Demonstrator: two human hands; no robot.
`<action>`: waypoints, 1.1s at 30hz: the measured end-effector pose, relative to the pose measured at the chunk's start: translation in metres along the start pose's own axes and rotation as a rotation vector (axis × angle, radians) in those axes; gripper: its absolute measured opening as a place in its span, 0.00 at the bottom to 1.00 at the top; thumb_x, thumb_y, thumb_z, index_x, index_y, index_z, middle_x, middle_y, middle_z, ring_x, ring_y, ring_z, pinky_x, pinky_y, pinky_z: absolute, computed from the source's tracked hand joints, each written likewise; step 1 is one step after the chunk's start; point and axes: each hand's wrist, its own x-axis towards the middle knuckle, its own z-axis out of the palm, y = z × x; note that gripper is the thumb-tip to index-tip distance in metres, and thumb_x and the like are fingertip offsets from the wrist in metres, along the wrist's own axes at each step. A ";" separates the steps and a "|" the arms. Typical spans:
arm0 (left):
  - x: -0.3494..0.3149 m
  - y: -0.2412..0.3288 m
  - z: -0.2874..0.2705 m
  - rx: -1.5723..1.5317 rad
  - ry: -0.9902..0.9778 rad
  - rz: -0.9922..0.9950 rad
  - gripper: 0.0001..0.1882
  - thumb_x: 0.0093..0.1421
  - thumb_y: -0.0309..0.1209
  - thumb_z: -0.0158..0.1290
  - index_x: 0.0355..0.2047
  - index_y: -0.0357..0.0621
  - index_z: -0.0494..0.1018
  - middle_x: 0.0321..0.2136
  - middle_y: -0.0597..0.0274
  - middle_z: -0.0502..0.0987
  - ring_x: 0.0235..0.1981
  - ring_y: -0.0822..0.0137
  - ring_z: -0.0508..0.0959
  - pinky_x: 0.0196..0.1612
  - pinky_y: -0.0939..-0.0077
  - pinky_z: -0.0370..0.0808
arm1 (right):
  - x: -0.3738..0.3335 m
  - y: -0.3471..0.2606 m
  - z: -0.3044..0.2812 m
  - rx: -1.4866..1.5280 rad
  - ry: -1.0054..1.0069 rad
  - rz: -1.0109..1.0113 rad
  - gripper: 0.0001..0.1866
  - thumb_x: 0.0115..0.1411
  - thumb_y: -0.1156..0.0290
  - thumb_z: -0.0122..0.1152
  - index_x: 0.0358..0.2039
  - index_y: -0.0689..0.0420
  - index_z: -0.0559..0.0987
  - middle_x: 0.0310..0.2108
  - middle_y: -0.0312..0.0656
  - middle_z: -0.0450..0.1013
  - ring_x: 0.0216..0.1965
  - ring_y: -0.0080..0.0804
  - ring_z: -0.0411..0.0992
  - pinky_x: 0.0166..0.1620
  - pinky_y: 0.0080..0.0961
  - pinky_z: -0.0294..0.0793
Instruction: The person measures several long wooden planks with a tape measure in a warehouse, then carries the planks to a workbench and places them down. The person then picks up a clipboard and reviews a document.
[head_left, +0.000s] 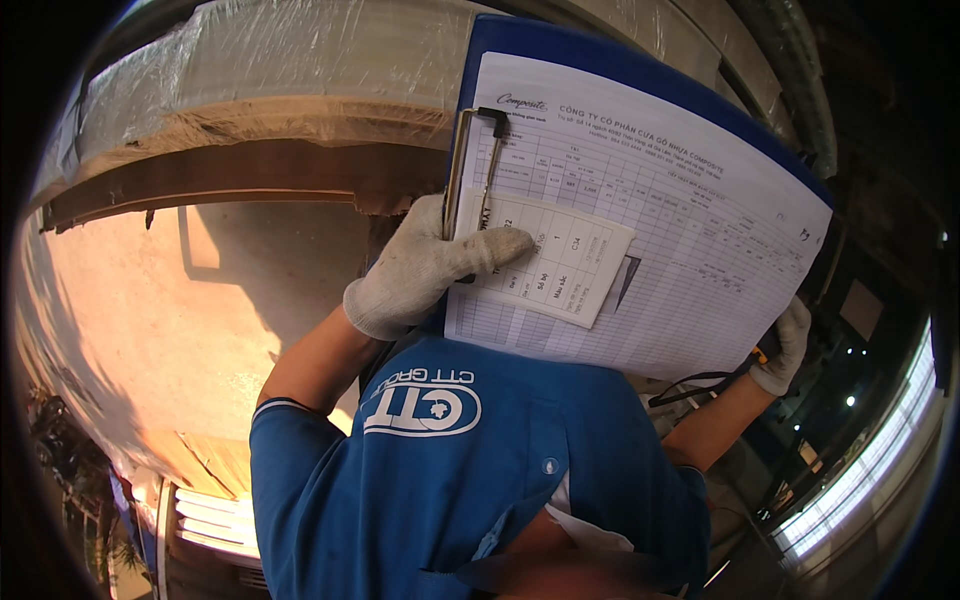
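My left hand (pixel 425 270), in a whitish knit glove, grips the side of a blue clipboard (pixel 560 40) next to its metal clip (pixel 490 160). The thumb presses on a small stack of white printed labels (pixel 570 270), which lies over a large printed form sheet (pixel 690 200). Beside the board's lower right corner is my right hand (pixel 790 350), also gloved. Its fingers are curled round a thing of which only a small yellow-and-black part (pixel 760 355) shows. A thin black loop (pixel 690 385) hangs next to it, partly behind the paper.
Long panels wrapped in clear plastic (pixel 290 60) stretch across the top left, above a brown wooden beam (pixel 250 195). Sunlit concrete floor (pixel 240 290) lies at the left. A bright slatted opening (pixel 860 460) is at the lower right, beside dark, hard-to-read clutter.
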 end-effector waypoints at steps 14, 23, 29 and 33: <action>0.000 -0.001 -0.005 -0.022 -0.022 -0.015 0.25 0.57 0.37 0.63 0.49 0.30 0.74 0.40 0.46 0.80 0.38 0.64 0.82 0.43 0.72 0.80 | -0.011 0.005 0.006 -0.018 0.013 -0.036 0.18 0.57 0.69 0.63 0.44 0.70 0.80 0.37 0.44 0.80 0.37 0.25 0.76 0.43 0.20 0.73; 0.002 0.000 -0.006 -0.082 -0.027 -0.040 0.24 0.57 0.34 0.63 0.48 0.29 0.74 0.40 0.48 0.80 0.39 0.65 0.81 0.45 0.73 0.79 | -0.003 0.011 -0.001 -0.329 -0.126 -0.346 0.12 0.63 0.74 0.55 0.44 0.67 0.80 0.44 0.54 0.77 0.38 0.32 0.78 0.42 0.22 0.74; 0.003 -0.002 -0.008 -0.070 -0.033 -0.038 0.24 0.57 0.34 0.63 0.48 0.29 0.74 0.40 0.48 0.80 0.39 0.65 0.81 0.44 0.72 0.79 | -0.014 0.009 0.007 -0.170 -0.053 -0.159 0.17 0.60 0.67 0.62 0.43 0.70 0.80 0.39 0.49 0.79 0.36 0.29 0.78 0.40 0.21 0.75; 0.002 -0.002 -0.009 -0.053 -0.034 -0.031 0.25 0.57 0.35 0.63 0.49 0.29 0.73 0.40 0.48 0.80 0.39 0.64 0.81 0.44 0.71 0.79 | -0.011 0.001 0.015 0.004 -0.008 -0.041 0.24 0.55 0.62 0.69 0.43 0.71 0.80 0.35 0.45 0.80 0.34 0.27 0.78 0.39 0.20 0.75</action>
